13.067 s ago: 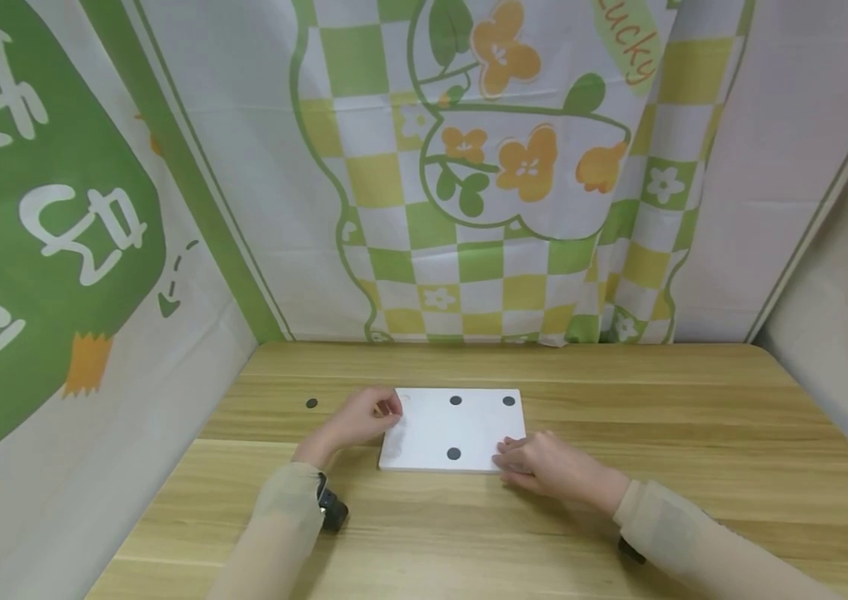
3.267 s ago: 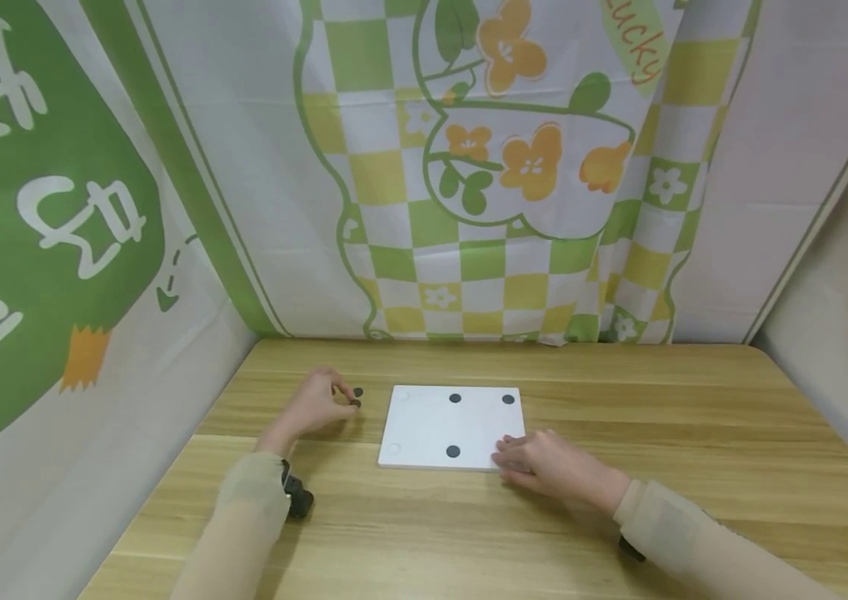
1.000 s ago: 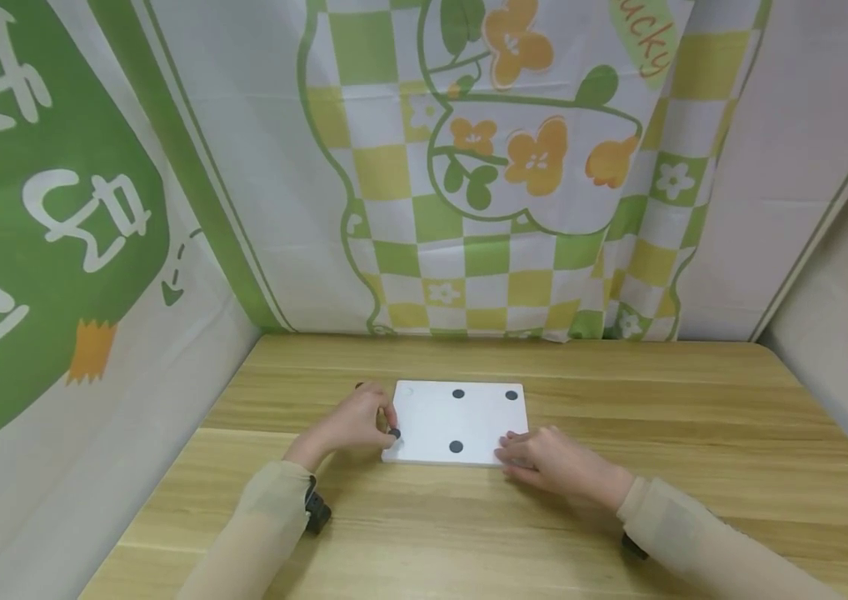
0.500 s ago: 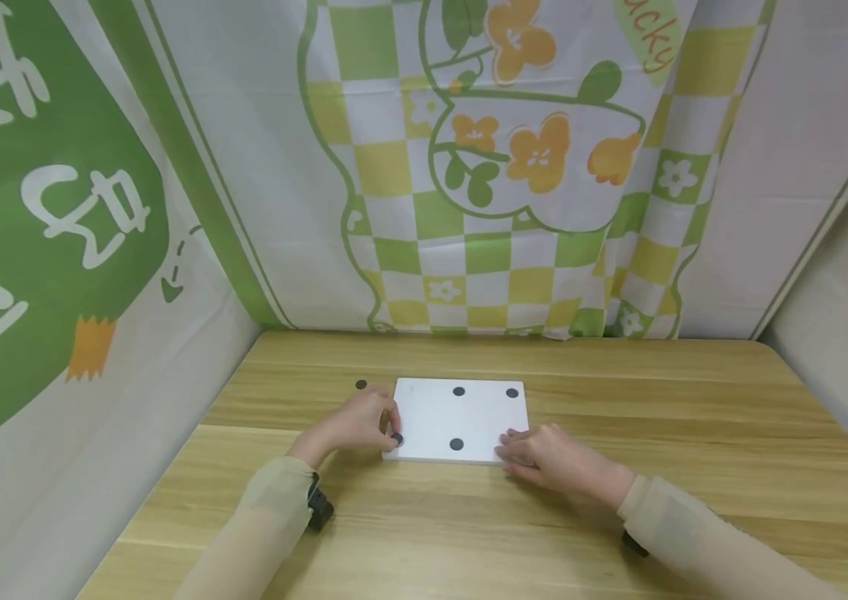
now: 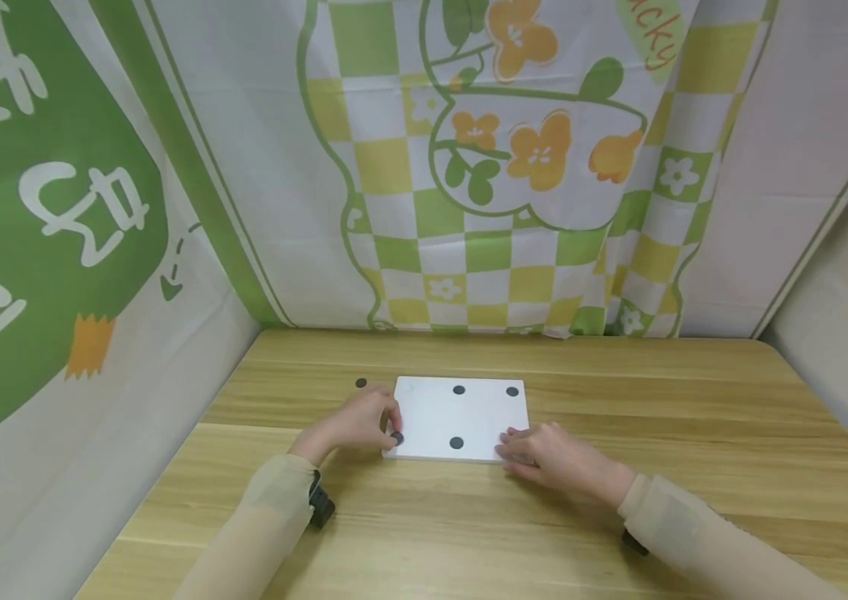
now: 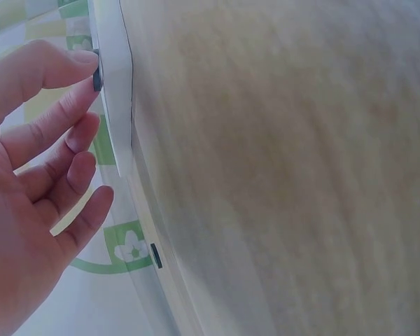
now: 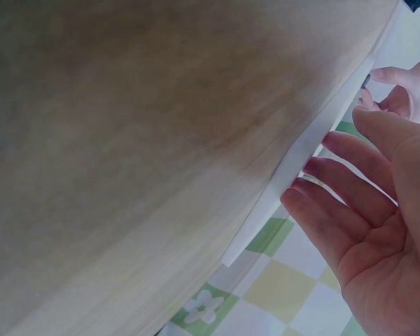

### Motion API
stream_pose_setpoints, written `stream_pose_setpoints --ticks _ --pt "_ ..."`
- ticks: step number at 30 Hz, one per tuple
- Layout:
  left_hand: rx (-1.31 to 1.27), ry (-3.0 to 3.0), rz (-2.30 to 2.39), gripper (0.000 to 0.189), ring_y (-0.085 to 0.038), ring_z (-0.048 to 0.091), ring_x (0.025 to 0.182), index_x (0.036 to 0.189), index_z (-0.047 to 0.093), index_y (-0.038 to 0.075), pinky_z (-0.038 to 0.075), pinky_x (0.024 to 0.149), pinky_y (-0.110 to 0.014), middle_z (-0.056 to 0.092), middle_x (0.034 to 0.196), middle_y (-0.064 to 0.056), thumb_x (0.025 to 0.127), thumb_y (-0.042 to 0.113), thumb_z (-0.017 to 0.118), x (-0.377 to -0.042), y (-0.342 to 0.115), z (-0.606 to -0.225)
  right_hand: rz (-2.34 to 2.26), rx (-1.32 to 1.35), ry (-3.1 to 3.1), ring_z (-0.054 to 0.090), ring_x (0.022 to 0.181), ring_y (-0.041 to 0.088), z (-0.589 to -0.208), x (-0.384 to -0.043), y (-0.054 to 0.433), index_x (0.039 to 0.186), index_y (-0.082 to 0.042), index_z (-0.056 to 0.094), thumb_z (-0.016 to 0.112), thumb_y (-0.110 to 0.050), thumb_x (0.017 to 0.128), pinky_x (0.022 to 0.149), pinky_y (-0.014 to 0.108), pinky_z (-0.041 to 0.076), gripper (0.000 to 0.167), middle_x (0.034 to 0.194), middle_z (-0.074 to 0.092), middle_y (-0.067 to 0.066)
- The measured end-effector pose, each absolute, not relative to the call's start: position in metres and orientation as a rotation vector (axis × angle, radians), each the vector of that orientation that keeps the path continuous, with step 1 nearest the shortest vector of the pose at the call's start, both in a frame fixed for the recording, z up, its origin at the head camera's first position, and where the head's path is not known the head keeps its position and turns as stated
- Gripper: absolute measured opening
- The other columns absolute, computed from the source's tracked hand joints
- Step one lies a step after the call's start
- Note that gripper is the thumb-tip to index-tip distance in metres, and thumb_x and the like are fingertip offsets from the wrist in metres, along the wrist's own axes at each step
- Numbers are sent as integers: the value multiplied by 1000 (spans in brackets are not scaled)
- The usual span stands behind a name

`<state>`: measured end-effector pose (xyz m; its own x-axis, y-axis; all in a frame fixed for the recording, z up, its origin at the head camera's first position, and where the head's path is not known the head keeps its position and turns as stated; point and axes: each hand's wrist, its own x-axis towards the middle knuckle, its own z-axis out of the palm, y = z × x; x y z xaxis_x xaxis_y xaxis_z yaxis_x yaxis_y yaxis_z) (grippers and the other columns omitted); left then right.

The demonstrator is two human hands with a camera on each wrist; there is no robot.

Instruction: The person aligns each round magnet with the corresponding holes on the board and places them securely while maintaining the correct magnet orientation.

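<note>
A white rectangular board [image 5: 427, 421] lies flat on the wooden table. Dark round discs sit on it: one at the far middle [image 5: 458, 390], one at the far right [image 5: 512, 392], one at the near middle [image 5: 456, 442]. My left hand [image 5: 356, 419] pinches another dark disc [image 6: 96, 72] between thumb and finger, against the board's near left corner. A faint round mark [image 5: 409, 387] shows at its far left corner. Fingertips of my right hand [image 5: 544, 457] rest on the near right corner and hide it.
One loose dark disc [image 5: 361, 383] lies on the table [image 5: 424, 525], just beyond my left hand. A patterned green, yellow and white cloth [image 5: 469, 258] hangs behind the table's far edge. Printed cloth walls stand on both sides.
Over the past second my left hand brings the pinched disc slightly down onto the near left corner, where it now lies flatter. Earlier, that hand took it from beside another loose disc. The right hand stays.
</note>
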<state>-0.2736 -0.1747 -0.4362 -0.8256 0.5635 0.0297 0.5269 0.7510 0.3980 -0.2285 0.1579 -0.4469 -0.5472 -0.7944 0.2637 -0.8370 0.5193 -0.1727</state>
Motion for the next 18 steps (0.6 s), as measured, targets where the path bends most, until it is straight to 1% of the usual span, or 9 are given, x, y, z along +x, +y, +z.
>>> stream_pose_setpoints --ticks 7,9,13,18 --pt "903 2869 573 15 -15 45 84 71 65 17 41 78 -33 54 82 2 66 15 79 -274 -174 -437 429 1415 -2613 67 104 27 -447 -228 158 109 -5 70 66 -18 89 87 37 56 25 110 69 14" --pt "908 2873 570 14 -15 45 83 71 65 17 42 84 -35 54 83 2 66 15 79 -274 -174 -437 431 1421 -2598 67 103 27 -447 -228 158 109 -4 70 67 -17 88 86 38 56 24 109 69 14" --pt "908 2871 566 14 -15 46 85 71 65 17 42 88 -38 55 84 2 67 15 79 -274 -174 -435 442 1418 -2601 67 103 28 -446 -228 158 109 -4 70 67 -17 88 87 38 55 25 110 69 14" --pt "898 2864 550 14 -15 45 89 72 65 18 41 82 -34 55 86 4 69 17 79 -274 -175 -436 428 1415 -2613 67 104 28 -445 -227 157 110 -4 69 67 -18 88 88 39 55 26 112 68 15"
